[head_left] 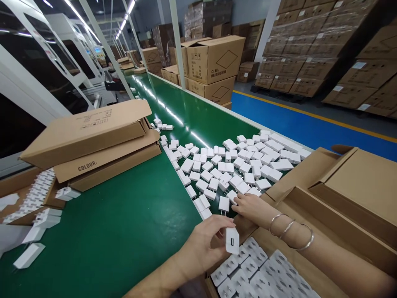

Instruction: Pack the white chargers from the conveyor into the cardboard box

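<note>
Between the thumb and fingers of my left hand (pixel 208 239) is a white USB charger (pixel 232 241), its port facing me. It hovers above the near edge of an open cardboard box (pixel 297 265) with white chargers (pixel 263 269) packed in rows. My right hand (pixel 250 207), with bangles on the wrist, reaches across this box to the near side of a loose pile of white chargers (pixel 218 165). Its curled fingertips close on one charger (pixel 232 196) there; the far side of the grip is partly hidden. Another charger (pixel 223 204) lies prongs toward me between both hands.
Folded cartons (pixel 102 136) lie on the green conveyor table (pixel 133 215) at left. Beside them is a box of chargers (pixel 34 198), with loose chargers (pixel 29 255) near it. Open box flaps (pixel 356 198) rise at right. Stacked cartons (pixel 214 62) stand beyond the table edge.
</note>
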`<state>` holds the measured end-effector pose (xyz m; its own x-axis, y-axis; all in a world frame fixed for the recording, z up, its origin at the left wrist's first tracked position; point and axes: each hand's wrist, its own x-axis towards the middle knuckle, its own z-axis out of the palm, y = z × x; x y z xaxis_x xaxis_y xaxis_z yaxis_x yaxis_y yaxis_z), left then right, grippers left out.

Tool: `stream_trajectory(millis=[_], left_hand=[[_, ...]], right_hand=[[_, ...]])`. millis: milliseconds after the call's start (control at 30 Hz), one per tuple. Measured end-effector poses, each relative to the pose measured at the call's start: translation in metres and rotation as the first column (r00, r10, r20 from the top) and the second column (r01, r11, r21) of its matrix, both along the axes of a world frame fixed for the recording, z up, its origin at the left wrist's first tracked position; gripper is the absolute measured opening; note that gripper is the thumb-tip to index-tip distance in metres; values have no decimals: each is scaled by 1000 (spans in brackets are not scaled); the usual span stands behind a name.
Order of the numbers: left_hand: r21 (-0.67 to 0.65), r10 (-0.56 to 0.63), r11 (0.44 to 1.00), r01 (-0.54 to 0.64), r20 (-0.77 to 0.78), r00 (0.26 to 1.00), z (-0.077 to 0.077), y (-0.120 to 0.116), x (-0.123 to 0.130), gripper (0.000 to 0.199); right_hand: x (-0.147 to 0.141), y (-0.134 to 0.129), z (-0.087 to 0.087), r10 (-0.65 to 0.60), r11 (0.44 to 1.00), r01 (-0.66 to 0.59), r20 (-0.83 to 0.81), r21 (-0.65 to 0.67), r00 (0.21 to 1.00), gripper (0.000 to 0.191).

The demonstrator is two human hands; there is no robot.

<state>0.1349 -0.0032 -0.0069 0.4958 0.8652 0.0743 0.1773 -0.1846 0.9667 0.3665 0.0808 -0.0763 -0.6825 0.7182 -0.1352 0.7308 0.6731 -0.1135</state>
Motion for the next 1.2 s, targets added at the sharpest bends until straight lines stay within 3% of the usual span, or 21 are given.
stream_trajectory(millis=[167, 233, 300, 333, 367, 433, 467, 500, 567, 667, 767, 900, 1000, 1100, 1200], left_hand=[[243, -18, 970, 13, 20, 1000, 0, -6, 0, 46], [272, -16, 962, 13, 9, 1000, 1, -7, -1, 52], [280, -5, 960, 2, 10, 1000, 2, -8, -1, 54], [280, 4, 960, -8, 17, 1000, 3, -8, -1, 53], [280, 11, 960, -19, 28, 1000, 3, -9, 0, 51], [270, 24, 962, -36, 48, 999, 4, -9, 1, 46], [257, 25, 966, -38, 52, 998, 4, -9, 1, 45], [239, 29, 970, -40, 50, 998, 5, -9, 1, 44], [199, 34, 979, -39, 29, 999, 5, -9, 1, 43], [150, 11, 989, -10, -4, 1000, 7, -9, 1, 42], [93, -50, 994, 56, -70, 996, 10, -9, 2, 41], [-28, -139, 990, 136, -191, 972, 16, -7, 3, 42], [-98, -203, 978, 183, -253, 946, 22, -6, 5, 46], [-113, -231, 972, 203, -353, 907, 27, -4, 12, 56], [-76, -286, 957, 280, -418, 862, 29, 4, 26, 58]], right_hand=[[29, -3, 17, -248, 969, 236, -256, -76, 934, 24], [41, -12, 28, -359, 933, 339, -368, -118, 858, 29], [50, -30, 36, -512, 858, 448, -504, -252, 695, 35], [51, -42, 39, -629, 776, 481, -556, -407, 544, 37], [51, -55, 42, -755, 653, 465, -558, -598, 344, 39], [44, -85, 47, -927, 341, 244, -369, -908, -75, 46], [37, -99, 51, -947, 221, 106, -239, -970, -215, 47], [29, -112, 56, -945, 144, 1, -138, -990, -297, 45], [11, -132, 68, -915, 57, -114, -6, -992, -402, 37], [-9, -144, 85, -895, -5, -150, 72, -989, -439, 32], [-13, -147, 90, -907, -6, -155, 71, -988, -414, 28], [-5, -154, 75, -911, -2, -175, 75, -985, -407, 28], [1, -160, 63, -925, -33, -168, 94, -985, -368, 30], [12, -163, 60, -923, -22, -133, 71, -991, -378, 30], [32, -162, 58, -906, 21, -18, -11, -1000, -423, 37]])
